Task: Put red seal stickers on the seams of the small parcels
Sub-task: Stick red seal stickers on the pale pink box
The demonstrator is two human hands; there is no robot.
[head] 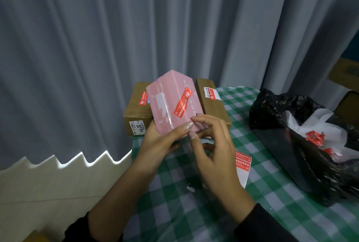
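A small pink rectangular parcel [165, 105], wrapped in glossy clear film that is catching the light along one ridge, is being held up above the near edge of a table covered in a green-and-white checked cloth [272, 193]. It is tilting with one long edge facing the camera. A long red seal sticker with white printed characters [182, 103] is lying slantwise on it, running from the upper right down towards the lower middle and crossing that edge, and pale white patches are showing on the parcel's left face. The left hand [161, 142] is gripping the parcel from below, its thumb pressing on the lower front. The right hand [213, 154] is meeting the parcel's lower right corner with curved fingertips, and whether it is pinching or only touching cannot be told. Behind the parcel, two brown cardboard boxes are sitting on the table, one to the left [136, 113] and one to the right [213, 109], each bearing a red sticker and a white label. A white backing sheet with red stickers [242, 161] is lying on the cloth just beside the right hand. A crumpled black plastic bag [281, 109] is standing open at the right, holding white paper and red scraps. Grey pleated curtains [97, 47] are hanging behind everything.
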